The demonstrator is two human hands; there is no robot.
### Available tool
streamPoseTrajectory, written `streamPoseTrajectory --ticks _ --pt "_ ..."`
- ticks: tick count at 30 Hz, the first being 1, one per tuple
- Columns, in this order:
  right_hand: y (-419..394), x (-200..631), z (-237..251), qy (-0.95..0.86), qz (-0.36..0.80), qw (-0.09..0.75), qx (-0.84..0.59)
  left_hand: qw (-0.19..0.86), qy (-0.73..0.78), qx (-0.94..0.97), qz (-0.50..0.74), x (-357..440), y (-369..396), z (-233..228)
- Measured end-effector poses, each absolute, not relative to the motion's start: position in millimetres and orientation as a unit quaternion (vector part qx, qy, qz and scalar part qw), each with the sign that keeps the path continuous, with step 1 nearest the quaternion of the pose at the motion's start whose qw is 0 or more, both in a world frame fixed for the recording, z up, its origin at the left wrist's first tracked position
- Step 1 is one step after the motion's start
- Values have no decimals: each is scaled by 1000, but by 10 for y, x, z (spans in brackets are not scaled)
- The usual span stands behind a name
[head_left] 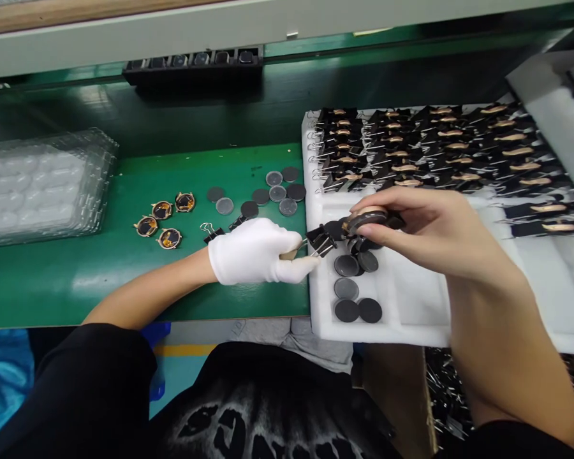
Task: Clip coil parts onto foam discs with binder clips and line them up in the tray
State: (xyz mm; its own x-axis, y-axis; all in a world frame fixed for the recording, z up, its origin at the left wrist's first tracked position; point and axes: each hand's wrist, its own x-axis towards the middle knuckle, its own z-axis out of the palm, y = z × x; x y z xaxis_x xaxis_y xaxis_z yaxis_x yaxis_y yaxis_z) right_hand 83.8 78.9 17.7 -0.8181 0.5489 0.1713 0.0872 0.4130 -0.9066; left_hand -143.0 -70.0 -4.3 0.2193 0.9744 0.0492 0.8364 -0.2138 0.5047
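My left hand [263,252], in a white glove, pinches the wire handles of a black binder clip [321,241] at the edge of the foam tray. Bare, my right hand [425,226] holds a round watch case [367,220] edge-on between thumb and fingers, just right of the clip. A gap shows between clip and case. Below them several dark round discs [347,289] lie in a tray compartment. By my left wrist a second binder clip [212,232] rests on the green bench, partly hidden by the glove.
The white foam tray [387,330] holds rows of clipped watch cases [402,153]. Several gold-rimmed watch cases [161,209] and loose discs [277,192] lie on the green bench [172,287]. Clear plastic trays [43,188] are stacked at left; a black holder [196,67] stands behind. More clips [447,389] sit below right.
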Motion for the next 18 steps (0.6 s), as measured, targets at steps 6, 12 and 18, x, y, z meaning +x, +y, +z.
streamPoseTrajectory --ticks 6,12,18 --pt "892 926 227 -878 461 80 -100 182 576 786 132 -1267 -761 -164" --pt "885 896 320 -912 406 17 -51 141 556 816 74 -1203 -786 -202" --pt "855 888 300 -925 378 19 -42 147 561 813 55 -1217 -802 -141"
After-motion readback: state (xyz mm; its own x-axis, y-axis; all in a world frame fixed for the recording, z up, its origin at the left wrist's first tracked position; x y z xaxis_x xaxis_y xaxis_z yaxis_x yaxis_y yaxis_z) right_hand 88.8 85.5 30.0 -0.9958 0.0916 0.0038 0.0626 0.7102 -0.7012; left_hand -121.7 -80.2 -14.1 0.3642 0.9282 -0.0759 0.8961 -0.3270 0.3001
